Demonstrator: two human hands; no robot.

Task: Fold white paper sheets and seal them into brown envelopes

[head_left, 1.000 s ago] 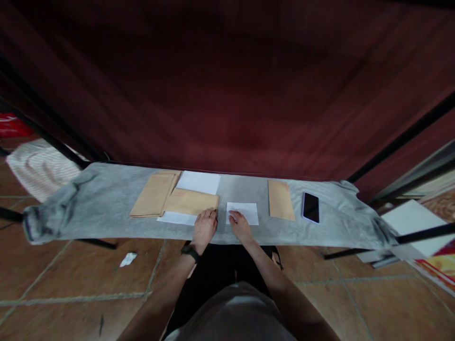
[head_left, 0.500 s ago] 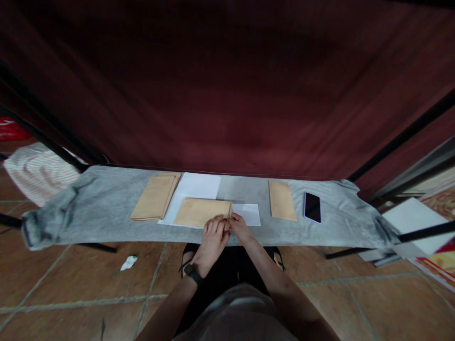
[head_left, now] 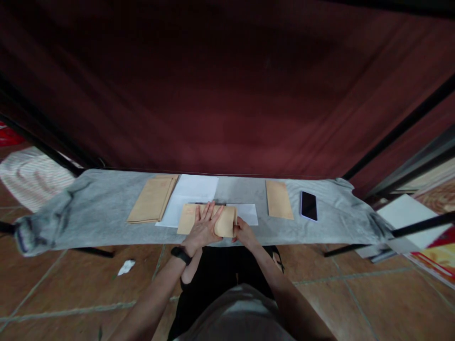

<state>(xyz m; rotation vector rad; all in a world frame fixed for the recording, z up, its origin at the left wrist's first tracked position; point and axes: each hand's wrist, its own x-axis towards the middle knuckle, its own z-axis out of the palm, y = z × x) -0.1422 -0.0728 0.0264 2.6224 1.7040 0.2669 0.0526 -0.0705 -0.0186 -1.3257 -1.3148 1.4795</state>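
Note:
A brown paper envelope (head_left: 185, 221) lies in front of me on the bench, its right part bulging or bent upward. My left hand (head_left: 204, 229) presses flat on its middle, fingers spread. At the envelope's right end, my right hand (head_left: 243, 233) pinches the edge with bent fingers; the fingertips are partly hidden. White paper sheets (head_left: 199, 185) lie partly beneath and behind the envelope, and a smaller white sheet (head_left: 248, 213) sticks out to its right. To the left rests a stack of brown envelopes (head_left: 151, 199).
A single brown envelope (head_left: 279, 199) and a phone (head_left: 308, 206) lie to the right on the grey cloth (head_left: 334, 208) covering the bench. A dark red curtain (head_left: 227, 118) hangs behind it. Crumpled white paper (head_left: 126, 267) lies on the tiled floor.
My left hand has opened out from bent fingers at the envelope's right end to lying flat across its middle. The envelope's right end now curves up, and my right hand sits slightly lower.

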